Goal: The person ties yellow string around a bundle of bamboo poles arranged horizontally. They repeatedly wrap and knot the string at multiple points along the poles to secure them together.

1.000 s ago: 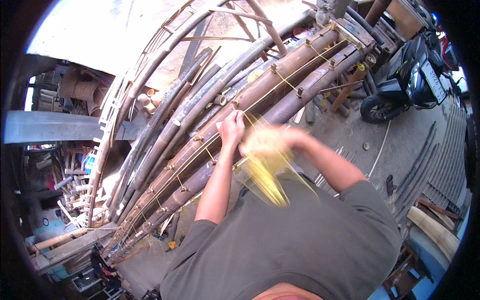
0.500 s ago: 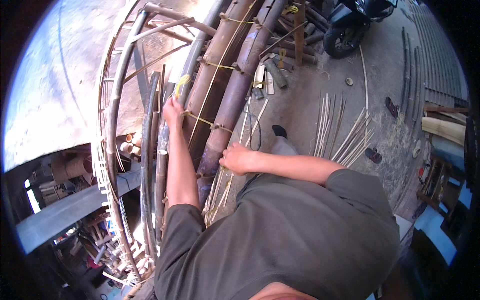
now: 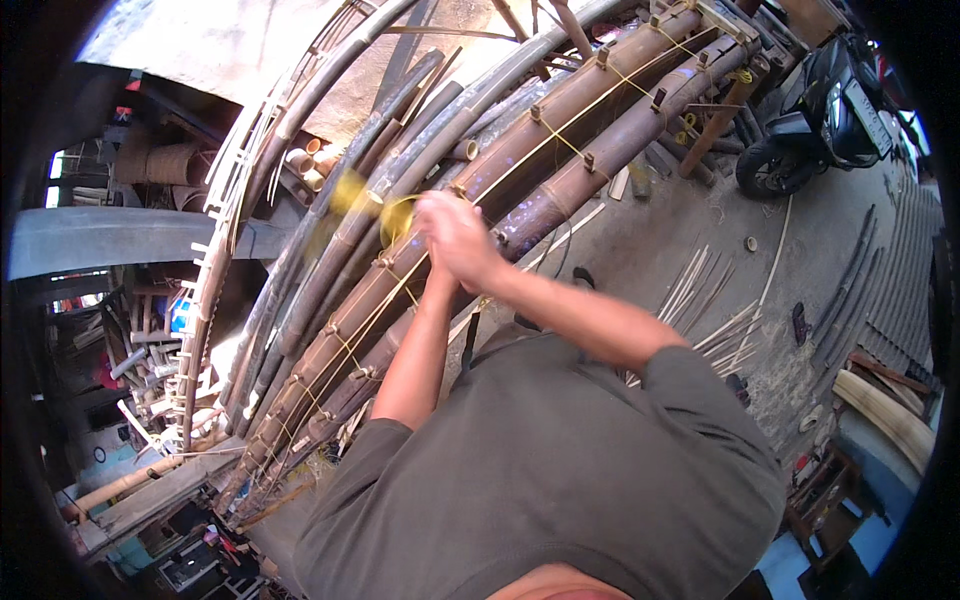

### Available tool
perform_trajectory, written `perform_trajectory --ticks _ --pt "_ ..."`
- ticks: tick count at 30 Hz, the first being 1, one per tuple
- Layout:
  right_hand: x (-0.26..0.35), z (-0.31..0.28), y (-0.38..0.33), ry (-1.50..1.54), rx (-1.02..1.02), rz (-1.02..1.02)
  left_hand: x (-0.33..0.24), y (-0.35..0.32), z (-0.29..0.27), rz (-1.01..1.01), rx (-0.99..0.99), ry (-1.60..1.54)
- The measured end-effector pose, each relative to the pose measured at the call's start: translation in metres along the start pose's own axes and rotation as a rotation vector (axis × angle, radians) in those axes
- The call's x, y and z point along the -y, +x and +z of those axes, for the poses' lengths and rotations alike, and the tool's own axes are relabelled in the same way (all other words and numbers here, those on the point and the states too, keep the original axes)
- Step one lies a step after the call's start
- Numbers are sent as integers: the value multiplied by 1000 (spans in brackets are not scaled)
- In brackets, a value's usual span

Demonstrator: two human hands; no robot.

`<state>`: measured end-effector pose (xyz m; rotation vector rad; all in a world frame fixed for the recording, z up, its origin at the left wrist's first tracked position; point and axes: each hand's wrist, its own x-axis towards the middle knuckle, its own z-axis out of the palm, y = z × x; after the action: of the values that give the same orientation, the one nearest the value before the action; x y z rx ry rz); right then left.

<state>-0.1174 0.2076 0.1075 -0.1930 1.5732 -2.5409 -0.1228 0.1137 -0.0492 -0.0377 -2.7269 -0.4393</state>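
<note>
My right hand (image 3: 462, 238) is blurred by motion above two long brown bamboo poles (image 3: 520, 150) that lie side by side. Its fingertips meet a looped bundle of yellow cord (image 3: 397, 216), and the fingers look closed on it. Another smeared part of the yellow cord swings out to the left. My left hand (image 3: 440, 272) comes up beneath the right one; its fingers are hidden behind it. Yellow cord is tied across the poles at intervals, round short pegs (image 3: 589, 160) that stick up from them.
More dark bamboo poles (image 3: 345, 235) and a curved, ladder-like bamboo frame (image 3: 225, 210) stand to the left. At the far right is a parked motorbike (image 3: 820, 125). Thin bamboo strips (image 3: 700, 290) lie on the floor to my right, with corrugated sheet (image 3: 910, 270) beyond.
My right hand has moved up and left to meet my left hand, which has shifted right. The yellow cord bundle has swung into a blur. The whole view has turned, so the poles slant more.
</note>
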Motion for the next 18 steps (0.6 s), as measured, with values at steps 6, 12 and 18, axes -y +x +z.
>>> perform_trajectory --ticks 6,12,18 --pt "-45 -70 126 -1746 366 -118 -26 36 -42 -229 356 -436" --pt "51 -69 45 -435 971 -91 29 10 -14 -46 253 -354" --pt "-38 -128 -38 -846 820 239 -28 38 -51 -340 155 -534"
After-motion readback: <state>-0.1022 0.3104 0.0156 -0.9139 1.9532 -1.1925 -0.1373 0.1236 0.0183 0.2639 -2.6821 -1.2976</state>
